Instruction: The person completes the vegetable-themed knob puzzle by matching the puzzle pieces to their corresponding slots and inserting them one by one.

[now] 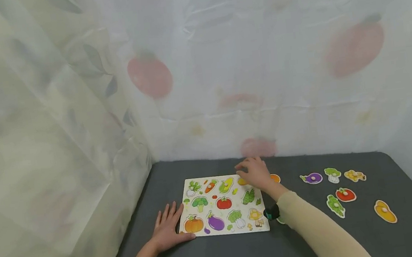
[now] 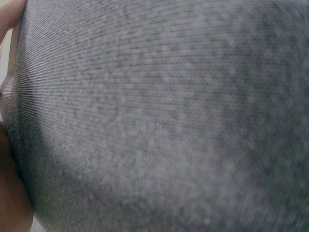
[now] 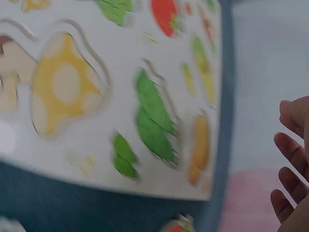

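A white wooden vegetable puzzle board (image 1: 211, 208) lies on the dark table. My left hand (image 1: 166, 234) rests flat with fingers spread at its left edge, the thumb by the near left corner. Over the far right corner, my right hand (image 1: 255, 173) hovers with loosely bent fingers, close above the yellow potato spot (image 3: 199, 147). Nothing shows between those fingers in the right wrist view. Knobbed carrot (image 1: 211, 186) and corn (image 1: 226, 185) pieces sit in the board's far row. Only a thumb and part of the palm appear in the left wrist view.
Loose knobbed pieces lie to the right: eggplant (image 1: 312, 178), bok choy (image 1: 333, 175), mushroom (image 1: 354, 176), tomato (image 1: 345, 194), a green leafy vegetable (image 1: 335, 206) and potato (image 1: 385, 211). An orange piece (image 1: 275, 178) lies beside my right wrist. Printed curtains (image 1: 204, 116) border the table.
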